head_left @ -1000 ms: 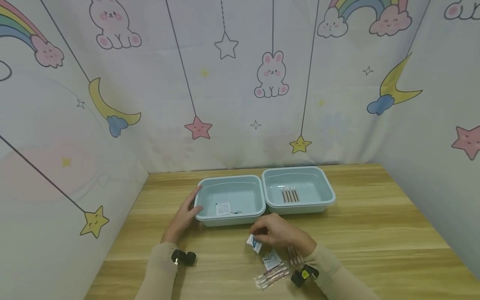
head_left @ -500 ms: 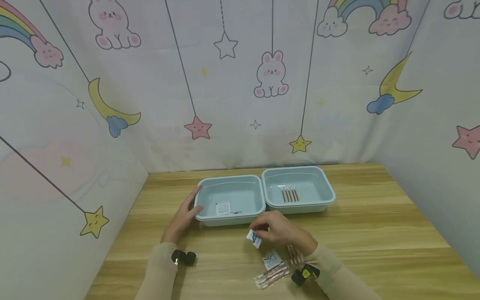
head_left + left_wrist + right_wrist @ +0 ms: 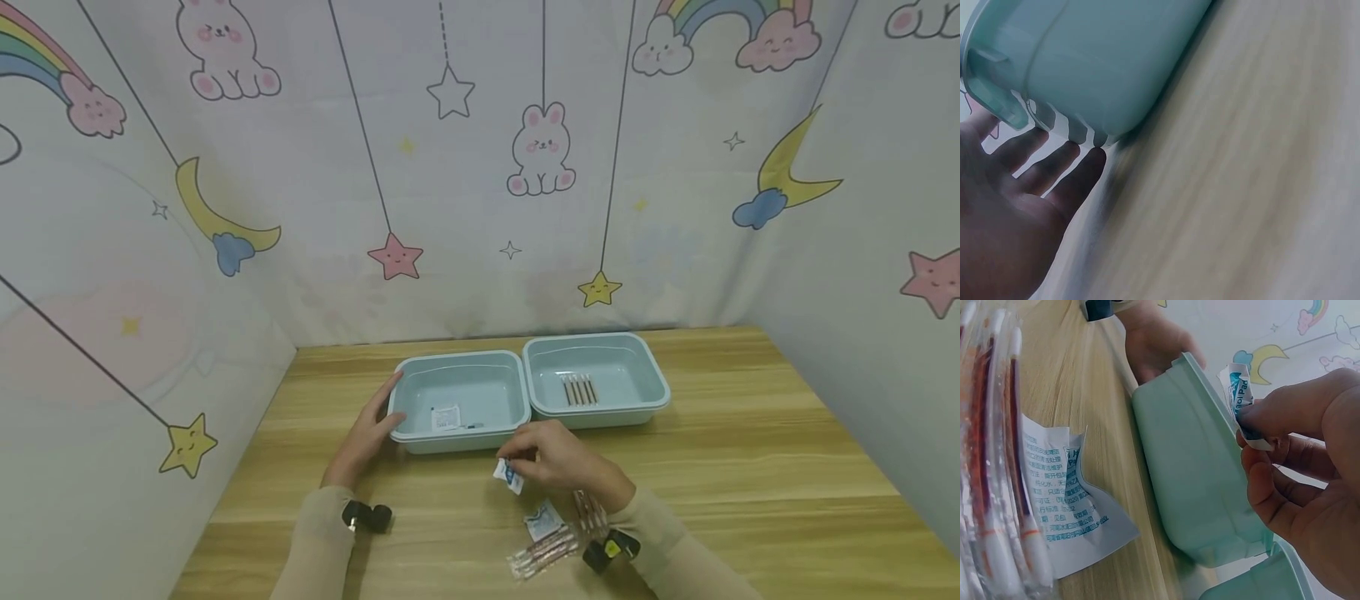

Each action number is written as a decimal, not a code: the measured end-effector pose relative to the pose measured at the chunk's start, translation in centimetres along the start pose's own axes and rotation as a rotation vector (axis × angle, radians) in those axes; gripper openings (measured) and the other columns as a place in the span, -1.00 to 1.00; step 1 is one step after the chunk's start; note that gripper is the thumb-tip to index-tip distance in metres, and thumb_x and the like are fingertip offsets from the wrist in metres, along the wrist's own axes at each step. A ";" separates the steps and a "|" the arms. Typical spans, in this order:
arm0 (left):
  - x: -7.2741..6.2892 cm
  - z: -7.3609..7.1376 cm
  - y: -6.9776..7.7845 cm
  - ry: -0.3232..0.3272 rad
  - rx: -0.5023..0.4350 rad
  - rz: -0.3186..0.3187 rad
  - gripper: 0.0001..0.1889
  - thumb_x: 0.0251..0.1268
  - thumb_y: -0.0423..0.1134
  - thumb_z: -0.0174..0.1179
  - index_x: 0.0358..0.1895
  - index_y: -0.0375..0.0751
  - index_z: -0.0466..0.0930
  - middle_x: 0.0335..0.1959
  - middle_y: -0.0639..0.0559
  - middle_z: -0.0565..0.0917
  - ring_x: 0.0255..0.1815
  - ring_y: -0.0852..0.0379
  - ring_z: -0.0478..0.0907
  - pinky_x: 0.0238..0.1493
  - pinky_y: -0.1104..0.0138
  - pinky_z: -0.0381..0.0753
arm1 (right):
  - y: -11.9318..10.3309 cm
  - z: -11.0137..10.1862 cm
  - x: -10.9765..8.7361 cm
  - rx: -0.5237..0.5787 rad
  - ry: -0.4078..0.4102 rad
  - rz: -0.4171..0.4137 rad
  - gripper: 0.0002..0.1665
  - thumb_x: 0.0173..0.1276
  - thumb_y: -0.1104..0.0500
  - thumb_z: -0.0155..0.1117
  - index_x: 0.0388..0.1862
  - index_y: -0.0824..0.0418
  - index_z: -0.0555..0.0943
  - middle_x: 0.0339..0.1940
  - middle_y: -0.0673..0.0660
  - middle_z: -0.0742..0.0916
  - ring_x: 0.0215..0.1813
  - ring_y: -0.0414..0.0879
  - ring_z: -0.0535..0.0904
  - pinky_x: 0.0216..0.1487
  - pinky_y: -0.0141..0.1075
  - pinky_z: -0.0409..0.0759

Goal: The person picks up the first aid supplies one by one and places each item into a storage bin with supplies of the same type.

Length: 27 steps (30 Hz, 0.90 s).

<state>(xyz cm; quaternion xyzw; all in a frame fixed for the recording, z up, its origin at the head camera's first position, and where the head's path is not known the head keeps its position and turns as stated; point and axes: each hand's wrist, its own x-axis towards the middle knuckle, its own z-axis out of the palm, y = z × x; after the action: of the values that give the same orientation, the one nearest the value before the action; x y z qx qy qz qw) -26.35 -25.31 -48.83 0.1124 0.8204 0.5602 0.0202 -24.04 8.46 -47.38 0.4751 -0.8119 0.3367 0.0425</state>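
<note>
- left tray (image 3: 483, 392) and right tray (image 3: 626, 379) were the same minty blue-green
- held packet (image 3: 510, 476) was white with blue print; loose packet (image 3: 1075, 506) was white too, with rows of teal text
- loose swabs (image 3: 980, 437) were dark reddish-brown, white-tipped, with thin orange bands (image 3: 1030, 532)
- bench (image 3: 750, 450) was yellowish-brown with streaky wood grain
- backdrop (image 3: 465, 200) was white, printed with pink-and-white bunnies (image 3: 542, 152), yellow moons (image 3: 795, 167), and pink and yellow stars (image 3: 395, 257)
- sleeves (image 3: 322, 525) were plain beige

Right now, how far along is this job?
Apparently done: swabs lie in the right tray, a white packet in the left tray. In hand: another packet, pinched by the right hand. Remaining, probably: a loose packet and more swabs on the table.
</note>
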 end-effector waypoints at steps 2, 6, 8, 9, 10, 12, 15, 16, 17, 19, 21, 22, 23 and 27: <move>0.0 0.0 -0.1 -0.002 0.003 -0.002 -0.28 0.36 -0.38 0.00 0.56 -0.13 -0.02 0.59 -0.20 -0.07 0.60 -0.24 -0.19 0.53 -0.15 -0.12 | -0.1 0.0 0.0 0.004 0.006 0.009 -0.81 0.24 0.27 0.34 -0.16 0.20 0.76 -0.26 -0.01 0.76 -0.34 -0.38 0.55 -0.36 -0.54 0.58; 0.2 -0.1 -0.6 0.000 0.003 0.008 -0.28 0.36 -0.38 0.00 0.56 -0.13 -0.02 0.59 -0.21 -0.07 0.59 -0.26 -0.18 0.52 -0.17 -0.11 | -0.3 -0.1 0.0 0.010 0.022 0.035 -0.80 0.23 0.29 0.35 -0.17 0.17 0.76 -0.27 -0.01 0.76 -0.34 -0.36 0.56 -0.35 -0.51 0.60; 0.5 0.0 -1.4 0.004 -0.006 0.015 -0.28 0.37 -0.38 0.01 0.56 -0.10 -0.01 0.59 -0.20 -0.07 0.59 -0.25 -0.19 0.52 -0.18 -0.13 | -0.4 -0.2 0.0 0.008 0.034 0.049 -0.80 0.23 0.29 0.35 -0.17 0.15 0.76 -0.28 -0.01 0.76 -0.34 -0.37 0.56 -0.35 -0.51 0.60; 0.6 0.0 -1.8 0.008 -0.008 0.016 -0.28 0.37 -0.38 0.01 0.56 -0.07 0.00 0.60 -0.18 -0.07 0.60 -0.24 -0.19 0.52 -0.18 -0.14 | -0.4 -0.2 0.0 0.007 0.043 0.053 -0.80 0.22 0.29 0.35 -0.18 0.15 0.77 -0.29 -0.02 0.76 -0.34 -0.36 0.56 -0.35 -0.51 0.60; 0.8 0.0 -2.3 0.011 -0.007 0.018 -0.28 0.37 -0.37 0.01 0.56 -0.04 0.00 0.60 -0.17 -0.06 0.60 -0.24 -0.19 0.52 -0.18 -0.15 | -0.5 -0.3 0.1 0.004 0.052 0.054 -0.81 0.22 0.30 0.36 -0.19 0.14 0.77 -0.30 -0.02 0.76 -0.35 -0.37 0.56 -0.36 -0.51 0.60; 1.1 0.0 -3.2 0.018 -0.009 0.024 -0.28 0.37 -0.36 0.02 0.56 0.03 0.01 0.60 -0.13 -0.06 0.60 -0.22 -0.19 0.52 -0.18 -0.16 | -0.5 -0.3 0.1 -0.003 0.070 0.047 -0.80 0.21 0.30 0.36 -0.19 0.14 0.77 -0.31 -0.02 0.76 -0.35 -0.37 0.57 -0.36 -0.51 0.59; 1.2 0.0 -3.8 0.027 -0.001 0.034 -0.28 0.36 -0.33 0.03 0.55 0.10 0.04 0.60 -0.10 -0.04 0.60 -0.20 -0.19 0.52 -0.18 -0.15 | -0.5 -0.4 0.2 -0.003 0.099 0.036 -0.80 0.18 0.31 0.38 -0.20 0.14 0.77 -0.32 -0.01 0.77 -0.34 -0.34 0.58 -0.35 -0.49 0.61; 1.1 0.0 -3.4 0.024 -0.001 0.035 -0.28 0.36 -0.34 0.03 0.56 0.07 0.03 0.60 -0.12 -0.04 0.60 -0.21 -0.18 0.52 -0.19 -0.15 | -0.5 -0.4 0.2 0.000 0.106 0.037 -0.79 0.18 0.31 0.38 -0.20 0.15 0.77 -0.31 -0.01 0.77 -0.34 -0.34 0.59 -0.35 -0.47 0.62; 0.9 -0.1 -2.9 0.021 -0.003 0.035 -0.28 0.36 -0.34 0.02 0.56 0.04 0.03 0.60 -0.14 -0.04 0.60 -0.22 -0.18 0.52 -0.19 -0.14 | -0.5 -0.5 0.2 0.006 0.111 0.040 -0.79 0.19 0.31 0.37 -0.19 0.15 0.77 -0.31 0.00 0.77 -0.34 -0.34 0.59 -0.35 -0.46 0.63; 0.6 -0.1 -1.9 0.014 -0.009 0.026 -0.28 0.36 -0.35 0.02 0.56 -0.02 0.02 0.60 -0.16 -0.04 0.60 -0.22 -0.18 0.52 -0.17 -0.14 | -0.6 -0.6 0.2 0.019 0.117 0.055 -0.80 0.19 0.30 0.38 -0.18 0.15 0.77 -0.30 0.00 0.77 -0.34 -0.33 0.58 -0.36 -0.43 0.64; 0.3 -0.2 -0.8 0.003 -0.007 0.015 -0.29 0.37 -0.37 0.01 0.56 -0.10 0.00 0.59 -0.19 -0.05 0.60 -0.23 -0.18 0.53 -0.16 -0.13 | -0.6 -0.7 0.2 0.031 0.118 0.070 -0.80 0.21 0.29 0.37 -0.18 0.15 0.77 -0.30 0.00 0.76 -0.35 -0.34 0.58 -0.37 -0.41 0.65; 0.1 -0.2 -0.3 -0.002 -0.004 0.009 -0.29 0.37 -0.37 0.01 0.56 -0.14 -0.01 0.59 -0.21 -0.05 0.59 -0.24 -0.17 0.52 -0.17 -0.12 | -0.6 -0.7 0.2 0.038 0.117 0.077 -0.80 0.22 0.29 0.37 -0.17 0.14 0.77 -0.29 0.00 0.76 -0.35 -0.34 0.57 -0.38 -0.40 0.64; 0.1 -0.2 -0.2 -0.001 -0.004 0.006 -0.28 0.37 -0.37 0.01 0.56 -0.14 -0.01 0.59 -0.20 -0.05 0.59 -0.24 -0.17 0.52 -0.17 -0.12 | -0.6 -0.6 0.1 0.041 0.114 0.083 -0.80 0.22 0.29 0.37 -0.17 0.14 0.77 -0.29 -0.01 0.76 -0.35 -0.34 0.57 -0.38 -0.41 0.64; 0.1 -0.2 -0.2 -0.001 -0.006 0.002 -0.28 0.36 -0.38 0.01 0.56 -0.13 -0.01 0.59 -0.21 -0.06 0.59 -0.25 -0.18 0.52 -0.17 -0.14 | -0.5 -0.6 0.1 0.053 0.114 0.091 -0.80 0.23 0.30 0.37 -0.16 0.18 0.77 -0.29 0.00 0.76 -0.34 -0.34 0.57 -0.38 -0.42 0.63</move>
<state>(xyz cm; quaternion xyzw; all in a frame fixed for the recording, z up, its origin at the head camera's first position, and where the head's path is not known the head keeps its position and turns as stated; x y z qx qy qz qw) -26.46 -25.50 -48.93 0.1135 0.8188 0.5624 0.0205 -23.87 8.54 -46.61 0.4188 -0.8196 0.3862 0.0607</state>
